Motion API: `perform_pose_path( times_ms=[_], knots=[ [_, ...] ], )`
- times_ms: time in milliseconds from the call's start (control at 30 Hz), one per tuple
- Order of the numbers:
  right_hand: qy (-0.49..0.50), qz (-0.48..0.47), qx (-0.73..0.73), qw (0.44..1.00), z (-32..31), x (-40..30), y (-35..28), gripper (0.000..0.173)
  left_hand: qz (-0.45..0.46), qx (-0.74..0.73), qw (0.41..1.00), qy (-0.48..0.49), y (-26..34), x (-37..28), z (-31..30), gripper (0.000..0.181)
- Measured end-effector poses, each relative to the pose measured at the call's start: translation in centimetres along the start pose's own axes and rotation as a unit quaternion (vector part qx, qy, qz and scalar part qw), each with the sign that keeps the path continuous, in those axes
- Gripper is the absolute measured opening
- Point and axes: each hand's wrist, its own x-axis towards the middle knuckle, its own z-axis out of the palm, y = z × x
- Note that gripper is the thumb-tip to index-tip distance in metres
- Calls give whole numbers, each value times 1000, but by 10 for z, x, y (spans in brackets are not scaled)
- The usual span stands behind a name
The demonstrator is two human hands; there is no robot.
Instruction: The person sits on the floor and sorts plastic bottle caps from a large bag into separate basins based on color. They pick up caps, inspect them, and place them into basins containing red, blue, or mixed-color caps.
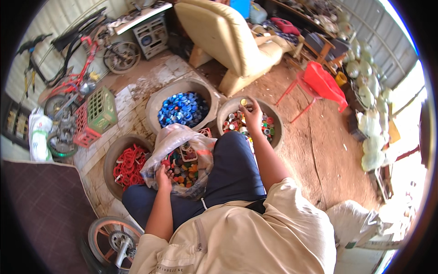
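A translucent plastic sack (pixel 202 144) of mixed bottle caps (pixel 184 171) lies open between my thighs. My left hand (pixel 164 176) is at its left inner edge, palm up with the fingers curled; whether it grips anything is unclear. Over the right tub (pixel 278 128), which contains mixed-colour caps (pixel 232 126), my right hand (pixel 252 113) pinches a yellowish cap (pixel 243 102) between its fingertips. Blue bottle caps (pixel 183 109) fill part of the large tub (pixel 154 102) ahead. Red plastic rings (pixel 129 167) lie in the left tub (pixel 109 164).
A cream armchair (pixel 219 37) stands beyond the tubs, with a red plastic chair (pixel 318 84) at the right. Green (pixel 102 109) and red (pixel 84 126) crates and a red bicycle frame (pixel 84 65) are at the left. A spoked wheel (pixel 114 239) lies near my left side. Plastic bottles (pixel 368 96) line the right wall.
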Motion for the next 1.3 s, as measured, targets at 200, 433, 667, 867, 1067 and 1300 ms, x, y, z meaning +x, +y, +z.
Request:
perform_pose_path(
  times_ms=[200,433,667,867,1067,1300],
  knots=[
    [92,184,-113,972,-60,-4,116,49,10,26,1000,6,-6,2,13,22],
    [-184,-40,-48,981,33,-72,0,21,39,50,998,11,-5,-12,17,20],
    [-436,246,103,860,153,-140,-29,20,102,33,993,-40,-13,2,9,20],
    [-392,-78,-222,889,195,-202,84,69,164,168,972,26,-7,5,7,43],
    [-617,-223,-408,635,187,-228,66,70,218,195,955,43,-23,19,2,47],
    [-588,-283,-430,624,170,-250,50,63,164,190,967,42,-16,8,9,42]
  ],
)
